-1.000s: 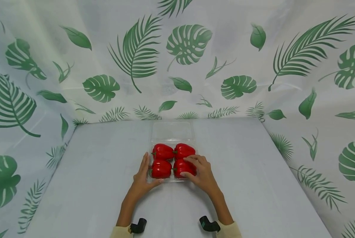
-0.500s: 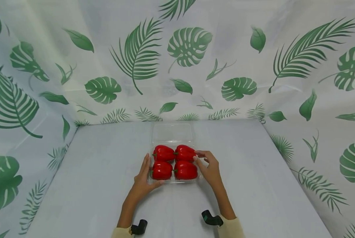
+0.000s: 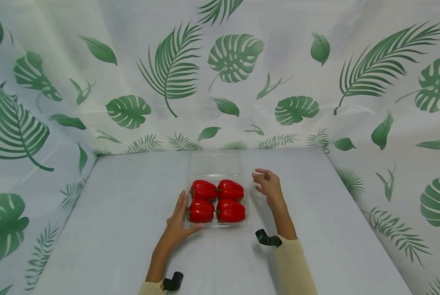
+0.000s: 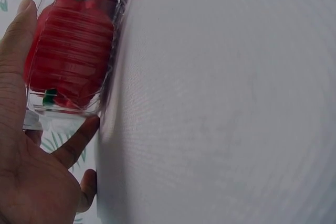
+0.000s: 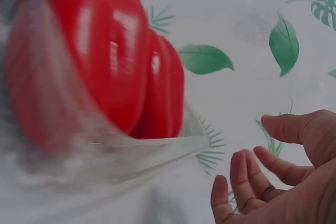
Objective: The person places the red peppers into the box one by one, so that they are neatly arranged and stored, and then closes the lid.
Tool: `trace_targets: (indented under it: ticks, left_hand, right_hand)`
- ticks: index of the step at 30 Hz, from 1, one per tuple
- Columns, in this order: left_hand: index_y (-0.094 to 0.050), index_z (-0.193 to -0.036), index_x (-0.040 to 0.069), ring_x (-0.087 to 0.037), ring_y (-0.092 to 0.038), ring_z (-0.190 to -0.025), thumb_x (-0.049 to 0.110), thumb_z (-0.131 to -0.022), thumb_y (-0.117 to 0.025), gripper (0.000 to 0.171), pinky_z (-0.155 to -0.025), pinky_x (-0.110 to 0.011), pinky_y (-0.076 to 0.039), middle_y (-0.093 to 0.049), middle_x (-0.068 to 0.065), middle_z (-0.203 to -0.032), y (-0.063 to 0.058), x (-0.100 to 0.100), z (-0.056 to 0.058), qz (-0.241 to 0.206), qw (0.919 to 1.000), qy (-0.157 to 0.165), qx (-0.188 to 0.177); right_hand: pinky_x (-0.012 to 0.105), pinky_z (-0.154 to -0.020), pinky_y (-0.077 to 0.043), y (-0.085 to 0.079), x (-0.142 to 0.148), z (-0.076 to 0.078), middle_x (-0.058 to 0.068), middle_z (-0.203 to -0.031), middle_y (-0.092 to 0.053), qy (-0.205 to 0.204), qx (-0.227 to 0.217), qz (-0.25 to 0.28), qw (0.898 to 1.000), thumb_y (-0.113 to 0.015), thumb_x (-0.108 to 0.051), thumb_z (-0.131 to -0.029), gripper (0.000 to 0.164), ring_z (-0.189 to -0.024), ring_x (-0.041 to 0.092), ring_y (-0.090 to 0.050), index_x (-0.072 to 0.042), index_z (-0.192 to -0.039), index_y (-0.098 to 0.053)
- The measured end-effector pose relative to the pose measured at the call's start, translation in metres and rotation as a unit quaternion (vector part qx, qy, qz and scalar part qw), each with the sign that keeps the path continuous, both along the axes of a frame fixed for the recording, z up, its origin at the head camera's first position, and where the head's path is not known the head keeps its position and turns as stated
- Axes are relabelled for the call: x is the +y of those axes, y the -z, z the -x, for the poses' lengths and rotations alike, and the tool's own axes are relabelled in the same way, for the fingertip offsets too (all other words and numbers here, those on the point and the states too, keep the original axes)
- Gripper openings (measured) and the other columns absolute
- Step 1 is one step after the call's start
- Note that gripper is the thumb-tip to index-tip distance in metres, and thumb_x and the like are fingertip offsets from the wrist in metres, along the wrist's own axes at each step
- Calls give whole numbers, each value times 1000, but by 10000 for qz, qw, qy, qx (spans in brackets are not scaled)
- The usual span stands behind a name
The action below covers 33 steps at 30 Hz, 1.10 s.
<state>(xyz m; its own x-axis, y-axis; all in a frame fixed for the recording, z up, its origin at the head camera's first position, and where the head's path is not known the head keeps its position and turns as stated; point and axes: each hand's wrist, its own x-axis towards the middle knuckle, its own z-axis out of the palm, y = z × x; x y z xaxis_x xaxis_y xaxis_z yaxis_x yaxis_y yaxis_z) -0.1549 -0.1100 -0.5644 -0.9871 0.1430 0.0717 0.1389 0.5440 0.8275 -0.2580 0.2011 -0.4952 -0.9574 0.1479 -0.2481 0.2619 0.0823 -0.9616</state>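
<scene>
A clear plastic clamshell container point(image 3: 215, 225) stands on the table with its lid point(image 3: 214, 164) folded back, away from the person. Several red bell peppers point(image 3: 231, 211) with green stems lie inside in two rows. My left hand point(image 3: 177, 224) rests against the container's near left corner, straight fingers along the left side and thumb along the front wall. In the left wrist view the thumb lies beside the ribbed wall point(image 4: 73, 45). Beyond the container's right side, my right hand point(image 3: 270, 186) is in the air, holding nothing, its fingers loosely bent and apart from the peppers.
A white-covered table point(image 3: 131, 237) spreads around the container. White curtains with green leaf prints point(image 3: 234, 57) rise behind it and at both sides. Dark camera mounts point(image 3: 172, 282) sit at both wrists.
My right hand has let go of the near right pepper, then moved off the container to the right and away from the person. The left hand keeps its place at the corner.
</scene>
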Motion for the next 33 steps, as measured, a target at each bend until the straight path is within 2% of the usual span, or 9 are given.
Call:
trace_targets:
  ticks: [3,8,11,14,17,20,30,33]
  left_hand:
    - [-7,-159,21,-36,-18,-150,54,-76,-77,113,-107,-66,-33,-6,3,-166,0,0,1,-11,10000,18,44]
    - [-8,-159,19,-36,-17,-150,52,-77,-77,112,-107,-67,-31,-7,2,-166,-1,-1,3,-17,10000,40,72]
    - [-9,-159,18,-37,-17,-150,51,-77,-77,111,-107,-68,-31,-7,2,-166,-1,-1,3,-28,9999,41,106]
    - [-9,-159,19,-37,-18,-150,50,-77,-77,111,-106,-69,-31,-7,2,-166,-1,0,3,-34,9999,38,146]
    - [-8,-159,21,-36,-18,-150,50,-77,-77,110,-107,-68,-30,-7,2,-166,-2,0,2,-22,9999,44,155]
    - [-8,-159,22,-35,-19,-150,49,-78,-77,110,-108,-66,-31,-7,2,-166,-3,1,2,-8,9999,46,118]
    - [-9,-159,19,-35,-21,-150,50,-77,-77,111,-107,-65,-33,-8,2,-166,-3,-1,1,68,10000,-3,59]
    - [-10,-159,19,-35,-21,-150,52,-76,-77,111,-107,-65,-33,-9,2,-166,-1,-1,0,65,10000,-23,42]
  right_hand:
    - [49,-105,-48,-4,1,19,20,-139,-54,-154,-303,173,9993,-57,-22,-99,48,-130,37,-51,-2,-141,-46]
    - [46,-108,-46,-5,0,47,19,-147,-47,-348,-811,579,9944,-56,-19,-99,50,-135,33,-47,-1,-144,-42]
    - [44,-109,-45,-2,-3,60,19,-146,-46,-436,-1044,774,9906,-55,-15,-100,49,-131,31,-48,-1,-144,-42]
    - [40,-105,-48,3,-6,68,17,-133,-53,-528,-1123,755,9894,-55,-11,-99,46,-120,27,-52,0,-143,-45]
    - [38,-99,-51,6,-8,73,9,-114,-58,-587,-1067,525,9912,-56,-7,-97,45,-105,21,-54,1,-141,-48]
    - [38,-97,-52,9,-9,74,2,-101,-57,-582,-958,344,9931,-57,-5,-96,44,-98,18,-54,2,-139,-49]
    - [42,-101,-50,17,-9,71,1,-99,-60,-506,-688,394,9956,-59,-8,-95,44,-111,27,-55,-6,-138,-52]
    - [41,-99,-50,18,-10,69,0,-95,-60,-494,-605,495,9957,-58,-7,-96,45,-109,27,-56,-8,-139,-50]
